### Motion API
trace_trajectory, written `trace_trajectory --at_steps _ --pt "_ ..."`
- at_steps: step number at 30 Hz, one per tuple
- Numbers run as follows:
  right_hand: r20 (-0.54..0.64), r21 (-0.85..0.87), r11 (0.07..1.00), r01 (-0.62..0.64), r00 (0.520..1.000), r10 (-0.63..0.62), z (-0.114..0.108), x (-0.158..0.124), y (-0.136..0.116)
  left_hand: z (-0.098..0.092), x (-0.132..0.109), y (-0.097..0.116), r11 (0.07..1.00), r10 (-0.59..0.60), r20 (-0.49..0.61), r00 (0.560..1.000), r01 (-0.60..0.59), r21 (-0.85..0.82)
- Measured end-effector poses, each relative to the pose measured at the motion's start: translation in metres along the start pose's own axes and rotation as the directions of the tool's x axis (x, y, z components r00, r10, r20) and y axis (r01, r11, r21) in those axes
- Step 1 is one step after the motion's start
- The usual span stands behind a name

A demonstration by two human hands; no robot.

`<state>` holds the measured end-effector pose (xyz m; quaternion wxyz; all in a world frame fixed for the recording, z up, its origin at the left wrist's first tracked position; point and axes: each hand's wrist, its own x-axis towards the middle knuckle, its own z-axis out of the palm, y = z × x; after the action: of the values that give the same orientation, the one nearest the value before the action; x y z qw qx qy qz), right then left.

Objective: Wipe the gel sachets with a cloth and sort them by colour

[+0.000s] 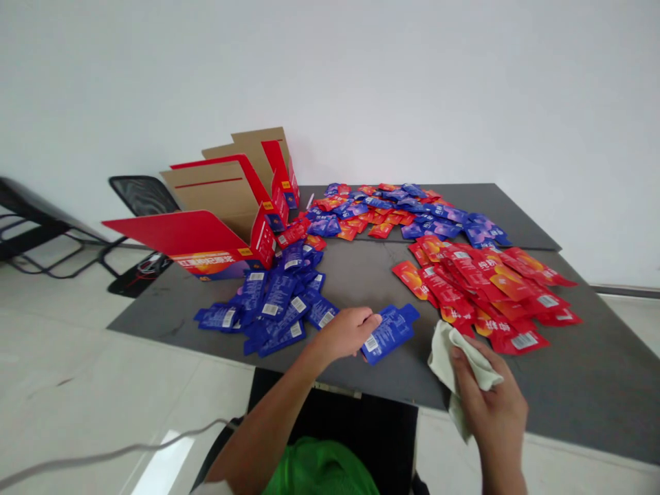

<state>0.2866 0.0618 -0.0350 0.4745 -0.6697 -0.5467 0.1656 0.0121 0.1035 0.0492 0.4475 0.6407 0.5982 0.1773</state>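
Near the front edge of the table, my left hand (350,333) is closed on the end of a blue pouch (390,335), whose printed face and barcode look up. To its right, my right hand (489,392) grips a folded pale cloth (447,354), part of which hangs down past the table edge. A pile of blue pouches (278,297) lies to the left of my left hand. Beyond my right hand is a heap of red pouches (479,282), stacked loosely over one another.
Open red cardboard boxes (227,240) with raised flaps stand at the table's left side. Mixed blue and red-orange sachets (381,206) are spread along the back of the grey table (355,275). Black chairs (137,196) stand on the left, and a grey cable (128,448) crosses at lower left.
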Motion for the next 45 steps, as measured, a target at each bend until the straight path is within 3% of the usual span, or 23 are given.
trace_trajectory --at_steps 2,5,13,19,22,27,30,34,36,37,39,42,44,45 --pt "-0.008 -0.001 1.000 -0.022 1.000 0.022 0.000 0.000 -0.002 0.012 -0.007 -0.018 0.993 -0.086 -0.015 0.996 0.085 -0.081" --pt "-0.026 -0.001 1.000 -0.018 0.999 0.018 0.001 0.000 -0.005 0.023 -0.017 -0.033 0.986 -0.127 -0.100 0.987 0.114 -0.123" --pt "-0.037 -0.001 0.999 -0.050 0.998 0.050 0.002 -0.002 -0.007 0.031 -0.024 -0.041 0.998 -0.027 -0.243 0.970 0.038 0.042" --pt "-0.038 -0.018 1.000 -0.020 0.999 0.019 0.002 -0.002 -0.007 0.039 -0.019 -0.042 0.999 0.030 -0.198 0.980 -0.034 -0.020" --pt "-0.038 -0.021 1.000 0.010 0.999 -0.011 0.002 -0.003 -0.008 0.042 -0.027 -0.043 0.975 0.189 -0.267 0.945 -0.149 0.163" --pt "-0.012 -0.024 1.000 -0.007 1.000 0.006 0.000 -0.002 -0.010 0.049 -0.062 -0.044 0.817 0.427 -0.280 0.860 -0.234 0.528" --pt "0.075 -0.035 0.999 0.005 0.997 -0.003 -0.005 0.007 -0.016 0.057 -0.082 -0.047 0.736 0.522 -0.217 0.825 -0.307 0.604" --pt "0.158 -0.061 0.977 0.206 0.968 -0.194 -0.005 0.026 -0.044 0.065 -0.091 -0.061 0.642 0.624 -0.112 0.774 -0.425 0.639" --pt "0.219 -0.021 0.929 0.369 0.908 -0.356 0.003 0.030 -0.063 0.067 -0.089 -0.071 0.609 0.655 -0.089 0.750 -0.455 0.649" --pt "0.273 0.017 0.891 0.454 0.855 -0.441 0.009 0.030 -0.072 0.067 -0.087 -0.076 0.601 0.664 -0.083 0.743 -0.464 0.650" --pt "0.420 0.094 0.798 0.595 0.704 -0.573 0.025 0.025 -0.084 0.067 -0.084 -0.083 0.599 0.666 -0.076 0.742 -0.472 0.647" --pt "0.634 0.139 0.695 0.705 0.476 -0.609 0.048 0.013 -0.087 0.066 -0.082 -0.090 0.604 0.643 -0.047 0.764 -0.469 0.645" --pt "0.697 0.128 0.664 0.737 0.409 -0.589 0.059 0.012 -0.082 0.066 -0.081 -0.092 0.599 0.645 -0.039 0.763 -0.473 0.646" --pt "0.703 0.110 0.658 0.745 0.409 -0.582 0.064 0.015 -0.078 0.066 -0.081 -0.092 0.595 0.654 -0.042 0.756 -0.479 0.646"
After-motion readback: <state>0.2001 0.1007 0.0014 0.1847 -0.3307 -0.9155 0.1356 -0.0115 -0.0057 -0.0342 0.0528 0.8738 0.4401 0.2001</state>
